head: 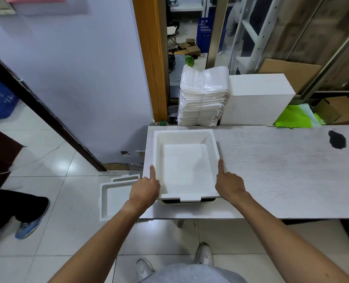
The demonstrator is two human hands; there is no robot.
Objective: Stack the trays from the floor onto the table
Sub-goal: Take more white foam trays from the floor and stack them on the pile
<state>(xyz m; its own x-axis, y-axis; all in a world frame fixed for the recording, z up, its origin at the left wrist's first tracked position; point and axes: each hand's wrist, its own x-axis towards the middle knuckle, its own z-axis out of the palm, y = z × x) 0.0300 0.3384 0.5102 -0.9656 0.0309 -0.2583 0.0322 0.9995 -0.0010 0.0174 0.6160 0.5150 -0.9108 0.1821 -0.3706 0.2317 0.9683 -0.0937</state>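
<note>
head view: there's only one camera here, so I'm reading everything off it.
foam tray: the white foam tray (185,166) is sitting at the left end of the table (282,170), centre of the frame. It's looking like it's resting on another tray underneath, since a dark gap is showing under its near edge.
left hand: the left hand (144,190) is gripping the near left corner, with one finger lying straight along the side rim and the rest curling round the edge.
right hand: the right hand (229,185) is doing the same thing at the near right corner.
floor trays: two floor trays (112,199) are lying on the tiles just left of the table, lower left of centre, one partly tucked behind the other.
handling: I'm guessing these are super light and stiff but crumbly, so squeezing hard is risking dents or a snapped rim.
where to grab: I'm thinking both hands on opposite side rims near the corners, keeping it level.
clutter: a bagged white stack (204,99) and a white block (257,99) are standing behind the table, upper centre.
</note>
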